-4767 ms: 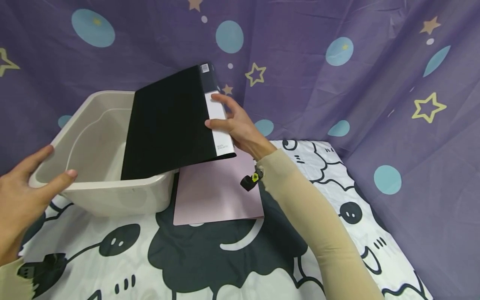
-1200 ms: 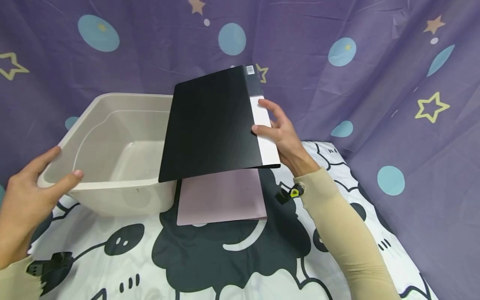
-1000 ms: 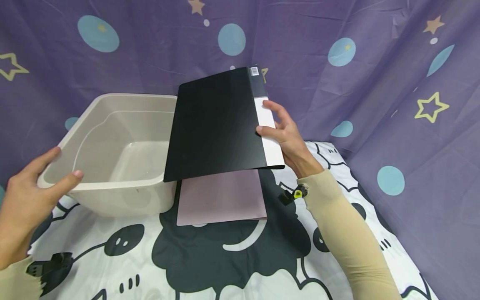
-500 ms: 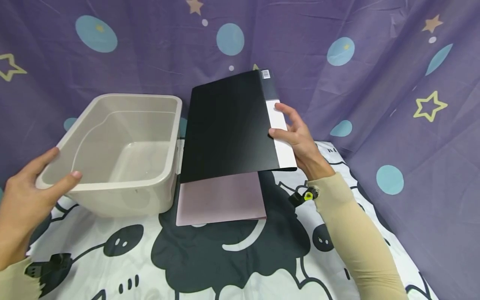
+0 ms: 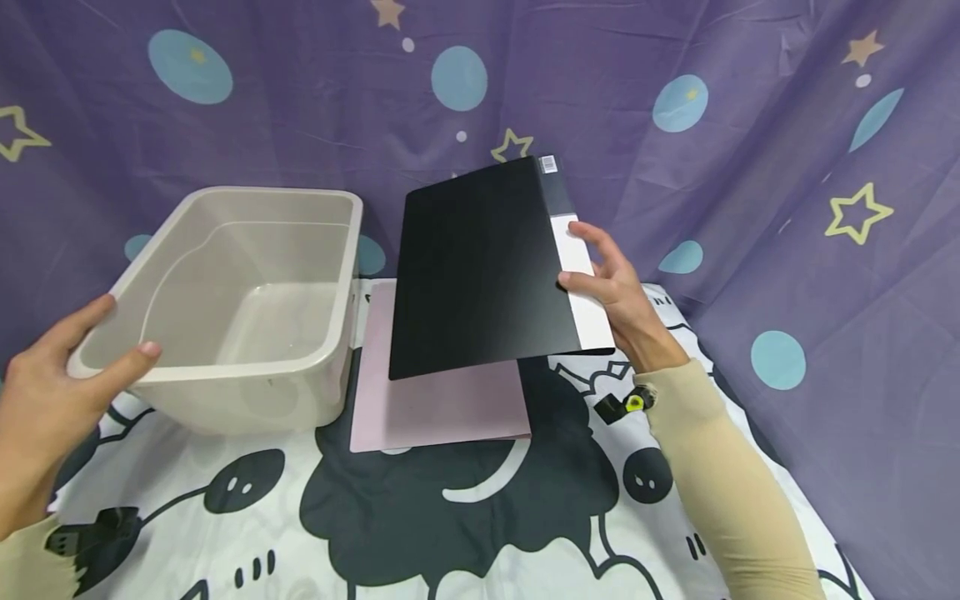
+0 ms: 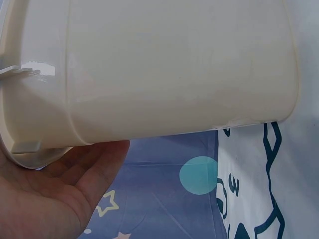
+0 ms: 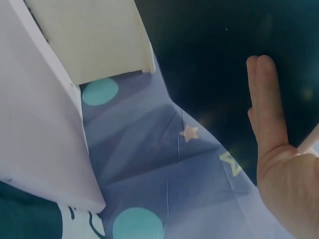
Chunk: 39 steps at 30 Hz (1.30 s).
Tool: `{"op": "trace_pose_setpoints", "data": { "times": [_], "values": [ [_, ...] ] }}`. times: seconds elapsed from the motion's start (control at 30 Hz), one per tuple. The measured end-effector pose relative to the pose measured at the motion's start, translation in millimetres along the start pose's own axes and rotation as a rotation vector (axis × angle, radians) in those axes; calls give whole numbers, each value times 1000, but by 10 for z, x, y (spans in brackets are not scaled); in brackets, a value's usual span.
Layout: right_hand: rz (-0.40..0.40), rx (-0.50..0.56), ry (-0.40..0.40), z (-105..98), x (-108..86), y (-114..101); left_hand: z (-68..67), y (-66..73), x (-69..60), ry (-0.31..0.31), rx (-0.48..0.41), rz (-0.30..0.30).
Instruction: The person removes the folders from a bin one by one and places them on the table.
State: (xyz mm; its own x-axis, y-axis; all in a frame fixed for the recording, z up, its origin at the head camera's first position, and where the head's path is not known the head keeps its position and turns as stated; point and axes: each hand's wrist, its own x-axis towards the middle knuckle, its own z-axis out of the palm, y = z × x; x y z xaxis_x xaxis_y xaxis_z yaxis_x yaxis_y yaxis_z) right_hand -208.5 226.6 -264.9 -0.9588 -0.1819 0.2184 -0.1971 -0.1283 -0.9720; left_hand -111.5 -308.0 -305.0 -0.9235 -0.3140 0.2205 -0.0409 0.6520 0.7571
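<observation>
A black folder [image 5: 480, 267] with a white spine label is held up, tilted, by my right hand [image 5: 618, 292]. The thumb lies on the spine side facing me; in the right wrist view the fingers [image 7: 266, 94] lie straight along the folder's underside. Below it a pink folder [image 5: 442, 408] lies flat, partly covered by the black one. My left hand [image 5: 67, 375] grips the left corner of a light grey plastic bin [image 5: 247, 371], thumb over the rim. In the left wrist view the fingers [image 6: 104, 162] rest against the bin's outer wall. No objects show inside the bin.
A white sheet [image 5: 525, 575] printed with dark cartoon sheep lies under everything. Behind and to the right hangs a purple curtain [image 5: 585, 108] with stars and blue spots. The pink folder sits close against the bin's right side.
My right hand has carried the black folder rightward from over the bin, and lately somewhat downward, to above the pink folder. My left hand keeps its place on the bin's rim.
</observation>
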Motion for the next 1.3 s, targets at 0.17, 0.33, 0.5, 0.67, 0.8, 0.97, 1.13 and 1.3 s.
{"op": "trace_pose_setpoints", "data": {
  "times": [0.17,0.33,0.5,0.67,0.8,0.97,1.13,1.3],
  "values": [
    [-16,-110,34,-100,-22,39,22,-1,-11,4,17,-16],
    [-10,-140,64,-187,-62,75,39,-8,19,20,51,-11],
    [-10,-145,46,-281,-108,130,69,-43,41,28,63,-12],
    [20,-81,31,-356,-158,176,68,-63,48,33,70,-8],
    [26,-72,32,-406,-198,222,66,-71,52,34,64,-5],
    [33,-118,44,-468,-258,291,60,-66,41,41,62,0],
    [41,-36,12,-523,-301,352,64,-49,32,29,56,-11],
    [49,13,-18,-571,-331,378,62,-40,27,32,56,-13]
  ]
}}
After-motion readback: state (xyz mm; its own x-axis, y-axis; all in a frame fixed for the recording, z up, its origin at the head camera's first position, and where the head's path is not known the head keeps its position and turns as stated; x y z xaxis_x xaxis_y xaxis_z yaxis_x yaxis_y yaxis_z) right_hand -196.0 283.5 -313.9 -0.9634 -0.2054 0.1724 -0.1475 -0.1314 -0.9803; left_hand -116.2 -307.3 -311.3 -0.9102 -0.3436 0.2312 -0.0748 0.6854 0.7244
